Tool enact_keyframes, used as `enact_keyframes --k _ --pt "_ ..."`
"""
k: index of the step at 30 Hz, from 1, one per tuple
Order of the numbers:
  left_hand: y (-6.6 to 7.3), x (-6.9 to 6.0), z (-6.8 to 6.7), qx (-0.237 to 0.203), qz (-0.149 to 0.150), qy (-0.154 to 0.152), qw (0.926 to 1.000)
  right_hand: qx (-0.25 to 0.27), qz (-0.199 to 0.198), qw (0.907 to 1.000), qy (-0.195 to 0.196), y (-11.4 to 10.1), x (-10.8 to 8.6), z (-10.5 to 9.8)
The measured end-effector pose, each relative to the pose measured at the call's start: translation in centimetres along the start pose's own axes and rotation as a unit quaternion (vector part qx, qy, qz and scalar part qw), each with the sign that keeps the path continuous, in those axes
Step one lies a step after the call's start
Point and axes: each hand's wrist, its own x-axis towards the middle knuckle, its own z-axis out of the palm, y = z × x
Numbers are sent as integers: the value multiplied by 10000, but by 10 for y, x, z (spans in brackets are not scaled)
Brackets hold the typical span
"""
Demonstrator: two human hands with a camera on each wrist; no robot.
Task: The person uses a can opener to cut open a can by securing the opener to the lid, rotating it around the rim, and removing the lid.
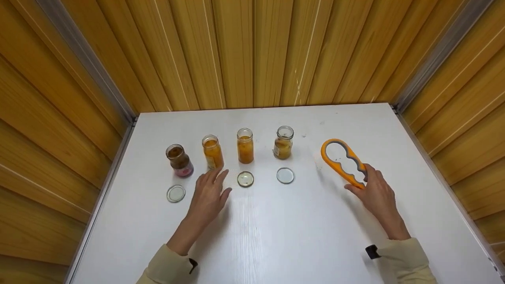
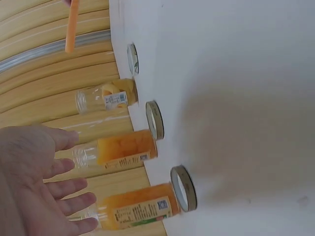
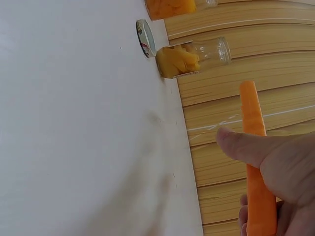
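Note:
My right hand (image 1: 378,195) grips one end of an orange and grey multi-ring jar opener (image 1: 333,161), held above the table; in the right wrist view the opener (image 3: 253,118) appears edge-on. My left hand (image 1: 207,197) holds nothing, fingers loosely spread, near the second jar (image 1: 213,152) of orange fruit. To its right stand another orange jar (image 1: 245,150) and a pale-fruit jar (image 1: 283,146). On the left is a dark jar (image 1: 180,161). All are uncapped. Lids (image 1: 245,179) lie before the jars; one lid (image 2: 183,188), plain in the left wrist view, is hidden by my left hand in the head view.
The white table (image 1: 256,236) meets a wood-patterned wall (image 1: 236,55) at the back, with similar walls at both sides. One lid (image 1: 176,193) lies in front of the dark jar, another lid (image 1: 285,175) before the pale-fruit jar.

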Motion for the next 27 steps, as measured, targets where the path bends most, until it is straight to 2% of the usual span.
enact_keyframes --k 6,13,19,24,27 --pt "-21 -15 -17 -92 -497 165 9986 156 562 9971 -478 6 3 1" --pt "-45 -33 -30 -241 -861 430 9951 433 1242 9845 -1163 11 11 8" --pt "-62 -45 -41 -262 -1228 466 9910 353 1525 9801 -1219 16 14 16" --pt "-73 -57 -49 -187 -1603 285 9865 328 1724 9770 -1215 20 13 21" --pt "-78 -64 -53 -65 -1686 163 9855 257 1788 9759 -1222 22 11 24"
